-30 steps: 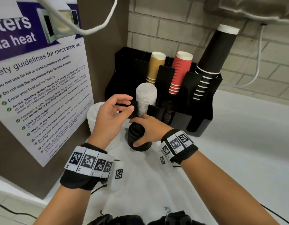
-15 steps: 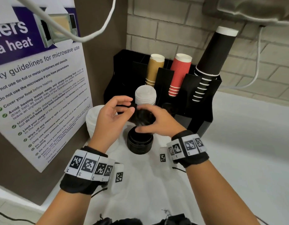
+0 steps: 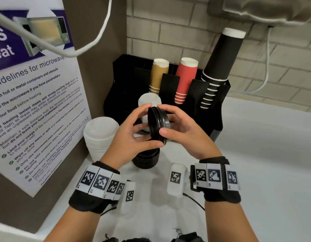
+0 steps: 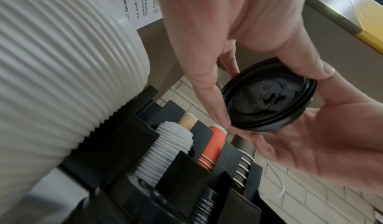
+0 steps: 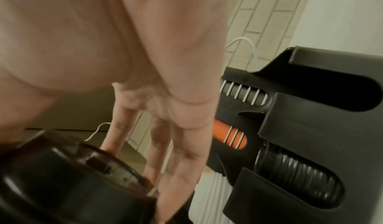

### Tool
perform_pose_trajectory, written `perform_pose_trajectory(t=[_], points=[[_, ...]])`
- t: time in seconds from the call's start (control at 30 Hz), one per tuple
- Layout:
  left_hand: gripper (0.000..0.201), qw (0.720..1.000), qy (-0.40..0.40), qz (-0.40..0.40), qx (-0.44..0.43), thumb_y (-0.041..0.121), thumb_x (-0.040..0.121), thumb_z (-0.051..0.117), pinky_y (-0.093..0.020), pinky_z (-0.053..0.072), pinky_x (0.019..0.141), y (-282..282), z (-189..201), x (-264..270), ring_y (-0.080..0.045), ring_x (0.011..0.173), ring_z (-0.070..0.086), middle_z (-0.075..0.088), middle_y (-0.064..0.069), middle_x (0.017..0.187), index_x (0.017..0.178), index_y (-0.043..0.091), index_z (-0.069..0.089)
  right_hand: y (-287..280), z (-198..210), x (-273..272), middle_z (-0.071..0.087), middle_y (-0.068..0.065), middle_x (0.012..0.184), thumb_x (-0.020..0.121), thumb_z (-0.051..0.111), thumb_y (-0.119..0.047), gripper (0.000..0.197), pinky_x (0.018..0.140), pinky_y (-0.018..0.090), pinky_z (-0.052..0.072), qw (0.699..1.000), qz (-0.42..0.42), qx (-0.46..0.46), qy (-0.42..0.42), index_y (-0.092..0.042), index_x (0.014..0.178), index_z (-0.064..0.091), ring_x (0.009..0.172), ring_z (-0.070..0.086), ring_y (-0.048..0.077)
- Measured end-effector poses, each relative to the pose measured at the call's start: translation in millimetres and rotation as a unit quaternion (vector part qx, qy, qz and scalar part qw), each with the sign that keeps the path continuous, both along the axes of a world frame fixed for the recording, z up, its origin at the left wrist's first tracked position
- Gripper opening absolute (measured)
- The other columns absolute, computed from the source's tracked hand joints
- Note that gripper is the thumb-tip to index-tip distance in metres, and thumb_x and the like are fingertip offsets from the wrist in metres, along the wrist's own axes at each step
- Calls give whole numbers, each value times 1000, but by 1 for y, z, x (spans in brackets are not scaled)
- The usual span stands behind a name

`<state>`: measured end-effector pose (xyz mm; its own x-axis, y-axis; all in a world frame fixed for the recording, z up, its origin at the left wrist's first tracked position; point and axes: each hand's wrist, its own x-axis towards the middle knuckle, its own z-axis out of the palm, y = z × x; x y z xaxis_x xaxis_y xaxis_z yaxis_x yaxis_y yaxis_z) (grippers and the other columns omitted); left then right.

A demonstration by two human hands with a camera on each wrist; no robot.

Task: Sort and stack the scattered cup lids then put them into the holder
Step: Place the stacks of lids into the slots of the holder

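Both hands hold a short stack of black cup lids (image 3: pixel 157 125) on edge, above the counter and in front of the black holder (image 3: pixel 219 109). My left hand (image 3: pixel 139 126) pinches it from the left with thumb below and fingers on top. My right hand (image 3: pixel 175 123) grips it from the right. The left wrist view shows the lids' (image 4: pixel 267 96) top face, and the right wrist view shows them (image 5: pixel 72 178) blurred. Directly below, a stack of black lids (image 3: pixel 146 159) stands on the counter. A tall stack of white lids (image 3: pixel 100 137) stands to the left.
The holder's front slots hold white lids (image 3: pixel 149 100) and black lids (image 5: pixel 300 175). Tan (image 3: pixel 159 74), red (image 3: pixel 186 79) and black cups (image 3: pixel 219 67) stand behind. A poster panel (image 3: pixel 37 110) walls the left; white counter (image 3: pixel 256 163) extends right.
My right hand lifted black lids off the counter stack and brought them up to my left hand. Both hands now hold them turned on edge, higher and closer to the holder.
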<state>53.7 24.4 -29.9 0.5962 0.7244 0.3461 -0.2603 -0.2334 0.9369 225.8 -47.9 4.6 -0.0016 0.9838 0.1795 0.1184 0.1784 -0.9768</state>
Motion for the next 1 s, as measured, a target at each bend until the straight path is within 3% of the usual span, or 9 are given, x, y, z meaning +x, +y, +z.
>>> perform_pose_trajectory(t=[0.1,0.3,0.47,0.57,0.67,0.7,0.83,0.9,1.0], points=[[90,1000,-6,7,-3,21,55,90,-34,57,88,-1,-2,4,-18,121,58,50,7,137,133,41,47,0,-1,1,66,1,112,78,75,-19,54,80,32,55,1000,-14,3,14,-33,126,56,105,66,20],[91,1000,1,-12,-2,24,57,89,-32,56,88,2,-6,7,-12,122,57,55,26,129,135,43,46,2,-7,0,66,2,109,72,79,-15,57,79,33,55,999,-39,5,25,-29,123,58,101,67,21],[91,1000,11,-2,-7,22,60,86,-35,46,106,7,-9,6,-6,134,45,49,25,139,137,44,41,11,-5,3,65,4,110,71,81,-12,57,81,32,56,998,-57,14,-9,-25,121,57,100,67,19],[80,997,-13,72,-7,32,67,86,-23,48,98,12,-2,-3,-6,129,50,45,18,141,131,50,42,26,7,26,63,-2,117,71,83,-15,57,88,28,54,983,-150,66,-82,-27,120,55,105,64,14],[61,988,-34,148,17,21,79,77,-16,49,88,19,5,-13,-15,116,60,51,4,131,130,35,47,47,16,60,60,-11,114,71,83,-21,58,85,9,47,951,-230,78,-190,-34,117,52,106,60,6],[56,986,-35,163,22,17,83,73,-17,49,88,21,7,-17,-17,113,62,52,2,129,131,31,47,55,17,71,60,-10,113,70,84,-22,59,84,8,45,943,-233,58,-231,-34,118,52,106,59,7],[52,981,-18,192,20,7,88,67,-37,52,97,24,8,-23,-20,106,64,53,1,125,128,34,48,82,6,92,54,5,129,69,84,-22,65,99,29,41,896,-160,-68,-409,-31,126,54,120,51,22],[52,980,-16,196,12,5,89,66,-45,51,100,24,8,-23,-20,104,65,53,0,124,128,34,49,91,-1,93,49,7,134,69,83,-22,68,99,28,38,861,-124,-103,-483,-30,130,53,124,47,24],[52,981,-9,195,9,7,88,67,-46,50,100,23,8,-22,-16,101,65,53,2,122,130,31,48,101,-6,89,47,9,136,69,81,-22,72,99,33,42,825,-99,-128,-542,-27,135,51,122,47,26]])
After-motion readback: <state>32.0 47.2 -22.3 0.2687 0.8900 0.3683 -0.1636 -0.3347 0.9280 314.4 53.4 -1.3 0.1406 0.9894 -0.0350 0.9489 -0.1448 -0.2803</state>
